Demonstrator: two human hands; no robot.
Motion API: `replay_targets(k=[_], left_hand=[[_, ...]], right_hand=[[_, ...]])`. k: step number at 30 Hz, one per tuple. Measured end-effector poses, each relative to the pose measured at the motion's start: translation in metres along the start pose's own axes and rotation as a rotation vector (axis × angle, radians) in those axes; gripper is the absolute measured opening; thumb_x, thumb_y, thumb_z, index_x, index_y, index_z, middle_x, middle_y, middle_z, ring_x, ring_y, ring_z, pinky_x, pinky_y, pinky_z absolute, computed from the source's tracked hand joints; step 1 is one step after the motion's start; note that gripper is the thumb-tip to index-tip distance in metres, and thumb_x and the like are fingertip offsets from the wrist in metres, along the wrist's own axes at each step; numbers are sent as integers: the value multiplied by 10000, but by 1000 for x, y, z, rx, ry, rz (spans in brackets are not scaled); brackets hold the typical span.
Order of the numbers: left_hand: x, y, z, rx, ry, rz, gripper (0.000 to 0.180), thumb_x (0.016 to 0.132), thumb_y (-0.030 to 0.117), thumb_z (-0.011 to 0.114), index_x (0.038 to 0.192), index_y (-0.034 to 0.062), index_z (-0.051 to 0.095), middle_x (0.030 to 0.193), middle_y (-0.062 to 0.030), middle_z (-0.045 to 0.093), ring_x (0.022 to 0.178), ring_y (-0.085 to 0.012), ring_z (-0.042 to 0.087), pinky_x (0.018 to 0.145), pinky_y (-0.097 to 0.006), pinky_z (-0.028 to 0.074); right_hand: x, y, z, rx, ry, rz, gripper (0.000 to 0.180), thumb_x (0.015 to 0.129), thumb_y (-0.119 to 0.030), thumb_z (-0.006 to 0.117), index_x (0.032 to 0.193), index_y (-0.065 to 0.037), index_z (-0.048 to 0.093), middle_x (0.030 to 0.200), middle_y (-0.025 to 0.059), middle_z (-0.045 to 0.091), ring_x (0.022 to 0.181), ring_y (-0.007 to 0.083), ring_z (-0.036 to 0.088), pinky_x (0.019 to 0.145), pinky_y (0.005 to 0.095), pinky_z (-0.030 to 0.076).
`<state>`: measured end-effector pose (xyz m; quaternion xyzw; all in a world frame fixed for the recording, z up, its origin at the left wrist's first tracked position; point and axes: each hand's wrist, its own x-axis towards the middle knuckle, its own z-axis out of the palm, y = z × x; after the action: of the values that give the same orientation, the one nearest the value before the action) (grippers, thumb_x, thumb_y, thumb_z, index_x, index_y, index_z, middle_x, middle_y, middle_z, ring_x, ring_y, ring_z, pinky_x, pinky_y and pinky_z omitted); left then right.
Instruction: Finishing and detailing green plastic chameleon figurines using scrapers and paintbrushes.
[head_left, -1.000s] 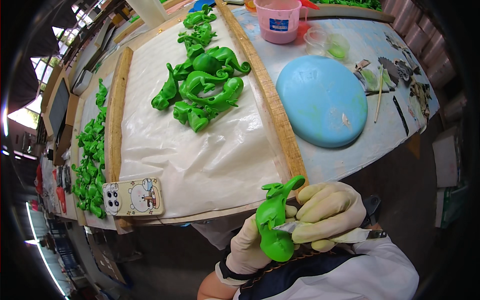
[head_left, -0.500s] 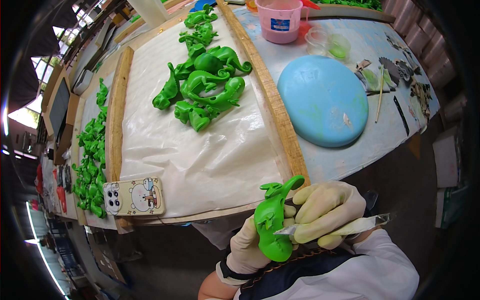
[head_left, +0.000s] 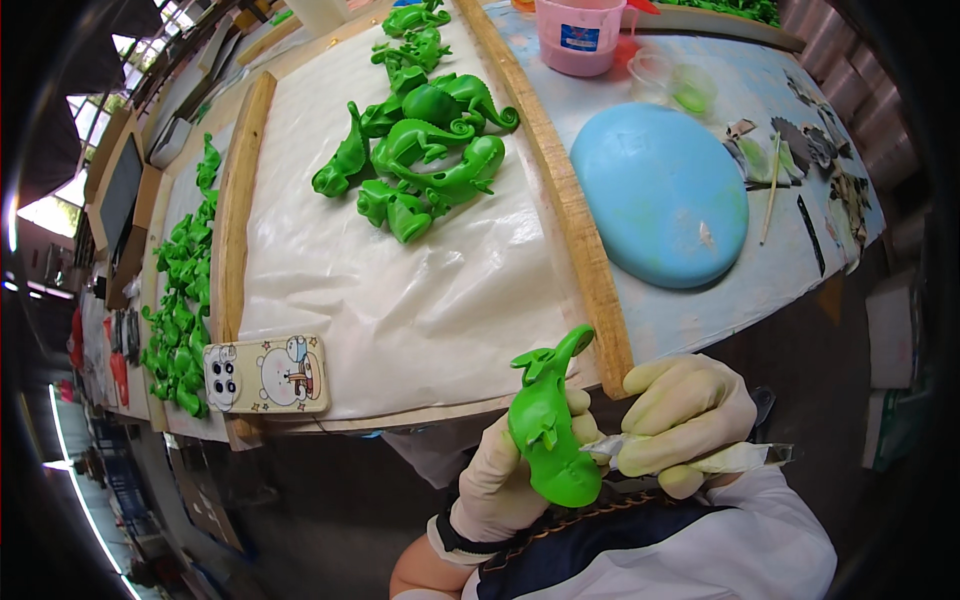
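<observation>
My left hand (head_left: 497,480), in a pale glove, grips a bright green chameleon figure (head_left: 548,425) just below the table's front edge, its tail pointing up toward the wooden strip. My right hand (head_left: 685,420), also gloved, holds a small thin tool (head_left: 740,457) wrapped in pale tape, its tip against the figure's side. A pile of several matching green figures (head_left: 425,145) lies on the white sheet (head_left: 400,300) further up the table.
A wooden strip (head_left: 560,190) divides the sheet from a blue round pad (head_left: 660,190). A pink cup (head_left: 580,35), small dishes and thin tools lie at the far right. A phone in a cartoon case (head_left: 265,375) rests at the front left, beside more green figures (head_left: 180,290).
The green figure and both hands stay nearly in place; the tool in my right hand shifts slightly against the figure.
</observation>
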<state>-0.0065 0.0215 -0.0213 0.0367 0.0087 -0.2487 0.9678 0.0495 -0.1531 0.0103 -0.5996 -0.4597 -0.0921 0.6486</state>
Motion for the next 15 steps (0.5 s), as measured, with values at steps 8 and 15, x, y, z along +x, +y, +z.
replay_targets(k=[8,15], left_hand=[[-2,1,8,31,102,6,703,729,363,585,1183,-88,296,1028,-170,494,927,-252,506,848,-380,381],[0,0,2,-46,-44,28,711,728,352,583,1176,-112,284,1035,-190,487,941,-234,503,835,-340,386]], right_hand=[[2,9,9,105,26,-56,234,693,-14,607,920,24,572,665,97,536,482,198,486,471,304,389],[10,5,9,53,-109,-59,228,676,17,602,900,37,564,632,87,513,482,204,494,458,298,399]])
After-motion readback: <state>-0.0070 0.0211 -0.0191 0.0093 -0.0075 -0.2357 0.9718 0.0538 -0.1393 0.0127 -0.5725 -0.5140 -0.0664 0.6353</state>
